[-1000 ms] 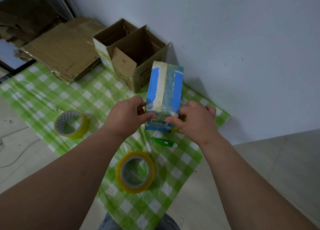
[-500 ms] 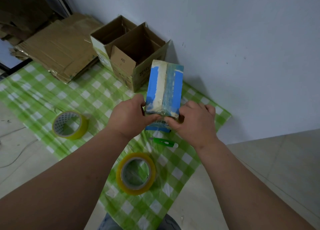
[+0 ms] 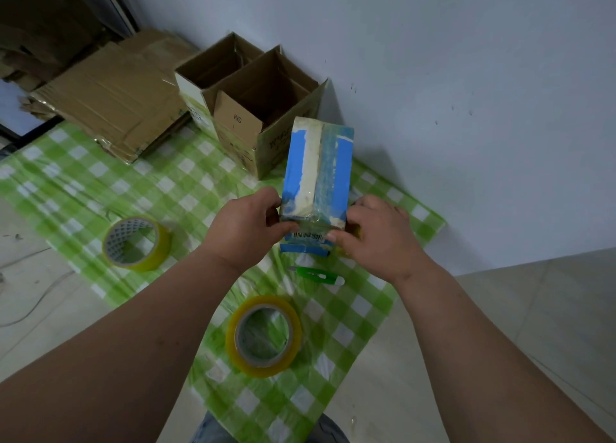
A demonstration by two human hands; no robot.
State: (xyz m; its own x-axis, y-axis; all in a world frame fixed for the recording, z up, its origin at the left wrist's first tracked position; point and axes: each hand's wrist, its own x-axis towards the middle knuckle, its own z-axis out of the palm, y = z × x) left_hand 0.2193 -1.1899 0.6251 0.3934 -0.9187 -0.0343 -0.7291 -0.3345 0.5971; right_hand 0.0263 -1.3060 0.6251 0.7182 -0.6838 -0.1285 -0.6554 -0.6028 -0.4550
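Beyond the tape roll (image 3: 263, 336) and green cutter (image 3: 315, 273), near the right edge of the cloth (image 3: 83, 175), the left hand (image 3: 241, 232) and right hand (image 3: 373, 235) grip the near end of the blue box (image 3: 318, 169). Uneven thumb pressure could wrinkle its tape or shove it into the open cartons (image 3: 266, 109) behind.

Two bare arms of one person, seen from a camera worn on the head. The left forearm (image 3: 133, 326) and the right forearm (image 3: 483, 336) were uncovered from the wrist to the picture's edge, both broad and rounded. The left hand (image 3: 243, 229) and the right hand (image 3: 376, 239) were bare as well, with short fingers, full backs and softly dimpled knuckles. A small dark fleck sat by the right wrist (a mark or a crease, too small to tell). At the bottom edge, blue-grey denim (image 3: 208, 429) covered the legs.
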